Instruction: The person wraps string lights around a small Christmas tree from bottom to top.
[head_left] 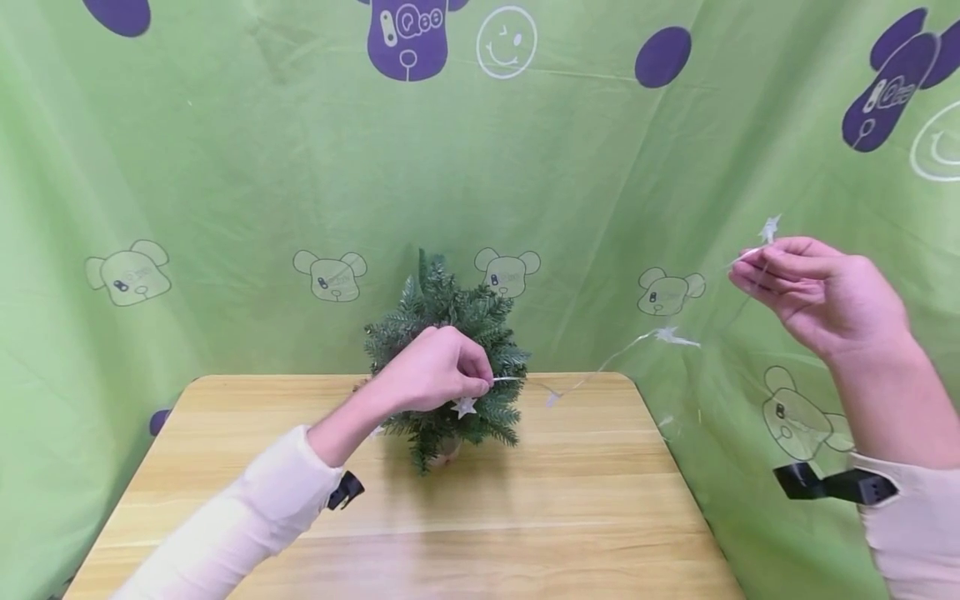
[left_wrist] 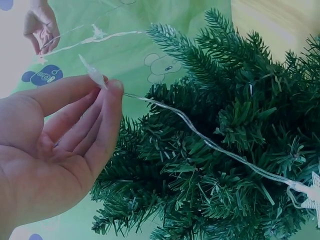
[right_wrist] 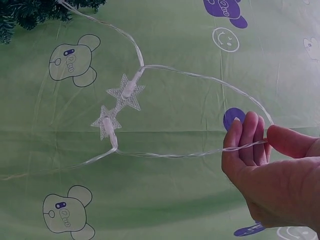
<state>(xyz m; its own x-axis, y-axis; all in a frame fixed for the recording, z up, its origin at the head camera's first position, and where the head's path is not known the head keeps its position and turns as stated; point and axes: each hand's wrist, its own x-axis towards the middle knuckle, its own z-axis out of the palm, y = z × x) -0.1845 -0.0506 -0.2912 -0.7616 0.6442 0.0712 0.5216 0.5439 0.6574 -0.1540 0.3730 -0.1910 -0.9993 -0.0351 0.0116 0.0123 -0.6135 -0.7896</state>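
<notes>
A small green artificial Christmas tree (head_left: 487,321) stands on the wooden table. My left hand (head_left: 435,371) is in front of it, thumb and fingertips pinching a clear star string light. In the left wrist view a star (left_wrist: 93,74) sticks up at those fingertips, and the wire (left_wrist: 192,127) runs over the branches to another star (left_wrist: 312,195). Raised at the right, well away from the tree, my right hand (head_left: 832,296) pinches the same string's wire (right_wrist: 192,155) between thumb and fingers. The strand sags between both hands, with two stars (right_wrist: 126,93) hanging close together in the right wrist view.
Behind and beside the table (head_left: 525,533) hangs a green cloth (head_left: 225,183) printed with bear heads. Black straps (head_left: 836,483) sit at both sleeve cuffs. The right hand is beyond the table's right edge.
</notes>
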